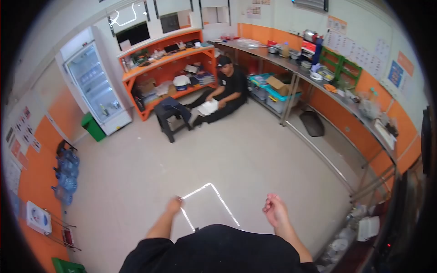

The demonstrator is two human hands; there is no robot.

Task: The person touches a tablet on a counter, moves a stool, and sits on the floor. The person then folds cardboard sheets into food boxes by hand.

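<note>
Lines (225, 204), white and straight, form a four-sided outline on the pale floor (150, 164) in front of me, its near end hidden behind my black shirt (218, 250). My left hand (174, 204) appears just beside the outline's left corner; it is blurred, and I cannot tell whether it touches anything or how wide its fingers stand. My right hand (276, 213) is raised to the right of the outline, apart from it, with the palm partly showing and the fingers bent loosely inward, narrow rather than wide.

Farther off, a person (233, 82) in black clothes and a cap sits on the floor with a white item (208, 107) between the hands; I can't make out what it is. Near that person's feet stands a dark stool (169, 122), in front of an orange shelf unit (142, 102). Along the right wall runs a long metal desk (282, 63) with pots and containers on it, and blue-lidded bins (261, 91) beneath. On my left are a glass-door fridge (93, 77), a green bin (94, 127) and blue water bottles (68, 177).
</note>
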